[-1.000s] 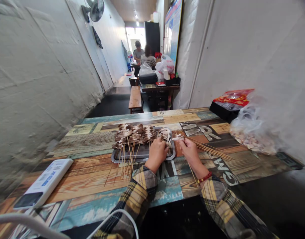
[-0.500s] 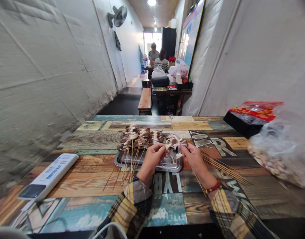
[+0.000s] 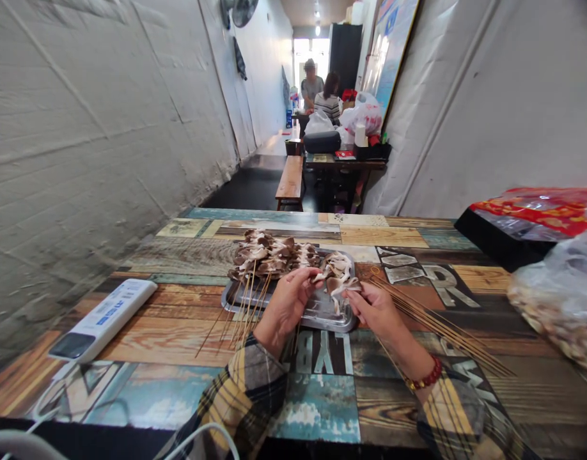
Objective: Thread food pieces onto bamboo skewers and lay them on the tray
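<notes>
My left hand [image 3: 284, 305] is closed, thumb and fingertips pinching a piece of oyster mushroom over the tray. My right hand [image 3: 380, 312] is closed on a bamboo skewer [image 3: 392, 359], whose lower end sticks out below the palm; a mushroom piece [image 3: 345, 285] shows at its fingertips. Both hands hover above the near right part of a metal tray [image 3: 229, 308]. Skewered oyster mushrooms [image 3: 261, 254] are piled on the tray's left side, their sticks [image 3: 248, 297] pointing towards me. Loose mushroom pieces [image 3: 338, 263] lie on the right side, partly behind my hands.
Bare skewers [image 3: 449, 332] lie right of my right hand. Farther right are a clear bag of pale pieces [image 3: 545, 313] and a black box [image 3: 499, 239] with red packaging. A white power strip [image 3: 104, 319] lies left. Two people are at a farther table, beyond a bench [image 3: 290, 177].
My view has tilted down and turned slightly left. The pinched mushroom pieces have shifted between my hands, and more of the loose mushrooms behind them shows. Both hands stay over the tray.
</notes>
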### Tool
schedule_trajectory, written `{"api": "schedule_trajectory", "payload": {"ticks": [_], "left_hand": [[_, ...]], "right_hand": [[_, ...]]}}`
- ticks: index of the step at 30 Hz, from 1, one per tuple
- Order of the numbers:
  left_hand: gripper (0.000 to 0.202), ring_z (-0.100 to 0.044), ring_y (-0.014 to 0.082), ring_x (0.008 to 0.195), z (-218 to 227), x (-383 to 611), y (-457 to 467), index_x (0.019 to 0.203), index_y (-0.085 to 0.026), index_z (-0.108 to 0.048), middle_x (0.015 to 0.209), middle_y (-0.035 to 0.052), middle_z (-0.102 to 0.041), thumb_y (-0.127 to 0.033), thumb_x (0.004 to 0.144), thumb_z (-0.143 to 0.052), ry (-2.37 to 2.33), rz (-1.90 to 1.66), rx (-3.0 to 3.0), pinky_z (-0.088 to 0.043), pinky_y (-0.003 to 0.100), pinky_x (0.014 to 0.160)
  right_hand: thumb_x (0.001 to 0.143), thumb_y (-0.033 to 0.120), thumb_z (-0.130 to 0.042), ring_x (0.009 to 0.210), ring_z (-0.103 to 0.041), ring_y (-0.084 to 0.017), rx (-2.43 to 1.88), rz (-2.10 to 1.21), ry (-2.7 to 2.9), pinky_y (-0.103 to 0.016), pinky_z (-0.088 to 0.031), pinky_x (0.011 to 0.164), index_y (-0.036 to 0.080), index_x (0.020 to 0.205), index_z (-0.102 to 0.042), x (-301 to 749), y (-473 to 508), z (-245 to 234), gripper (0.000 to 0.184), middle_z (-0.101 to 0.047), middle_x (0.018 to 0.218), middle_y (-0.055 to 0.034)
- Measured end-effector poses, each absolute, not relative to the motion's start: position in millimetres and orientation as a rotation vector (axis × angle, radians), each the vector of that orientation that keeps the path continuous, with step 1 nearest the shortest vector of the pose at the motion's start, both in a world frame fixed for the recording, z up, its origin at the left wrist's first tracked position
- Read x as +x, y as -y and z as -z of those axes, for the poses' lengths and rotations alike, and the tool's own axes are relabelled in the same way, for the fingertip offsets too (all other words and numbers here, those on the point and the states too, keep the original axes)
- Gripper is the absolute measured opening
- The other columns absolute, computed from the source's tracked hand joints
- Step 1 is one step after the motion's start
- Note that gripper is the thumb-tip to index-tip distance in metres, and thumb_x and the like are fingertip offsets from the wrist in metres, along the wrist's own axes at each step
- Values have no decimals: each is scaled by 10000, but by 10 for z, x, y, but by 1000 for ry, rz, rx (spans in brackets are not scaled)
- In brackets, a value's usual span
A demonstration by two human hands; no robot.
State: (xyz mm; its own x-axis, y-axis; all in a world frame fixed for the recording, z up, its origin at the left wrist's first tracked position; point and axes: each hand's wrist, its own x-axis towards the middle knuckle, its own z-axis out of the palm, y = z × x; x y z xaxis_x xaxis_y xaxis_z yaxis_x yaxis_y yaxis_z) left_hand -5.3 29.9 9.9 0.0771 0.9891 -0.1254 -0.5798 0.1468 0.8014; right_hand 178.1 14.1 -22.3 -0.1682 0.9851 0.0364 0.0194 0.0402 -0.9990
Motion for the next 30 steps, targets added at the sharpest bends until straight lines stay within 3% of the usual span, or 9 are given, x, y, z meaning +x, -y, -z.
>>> {"api": "schedule_trajectory", "payload": {"ticks": [6,14,18,23,30], "left_hand": [[356,-628,124,760,-55,-38,-296,892,-146,-721,848,55,-708,-207,556,-822,-915,-1326,748,-462,233,726],[228,-605,123,713,-38,-55,-309,743,-148,-695,805,27,-677,-272,584,-800,-953,-1365,810,-470,252,692],[263,-565,97,626,-58,-71,-318,792,-156,-669,697,-12,-618,-296,603,-787,-985,-1388,809,-431,216,591],[354,-516,71,603,-33,-71,-348,863,-157,-658,705,-23,-600,-260,562,-813,-990,-1414,824,-380,189,553],[247,-478,66,554,-40,-74,-347,693,-142,-602,651,-18,-592,-269,585,-785,-977,-1406,880,-350,194,517]], "right_hand": [[774,573,-597,388,-333,-59,-1120,-1274,1381,-192,-248,371,150,738,-612,1773,-135,237,425,-448,495,57],[812,536,-575,408,-338,-64,-1112,-1274,1389,-191,-249,385,152,793,-631,1777,-91,253,388,-460,520,53],[823,506,-573,428,-354,-70,-1117,-1215,1441,-196,-268,397,153,731,-611,1779,-93,251,367,-462,529,46],[831,485,-563,434,-390,-79,-1144,-1117,1543,-201,-282,401,158,687,-593,1770,-91,227,358,-476,530,38],[842,482,-544,433,-394,-82,-1150,-1068,1600,-198,-286,403,168,645,-559,1757,-97,222,371,-486,513,31]]}}
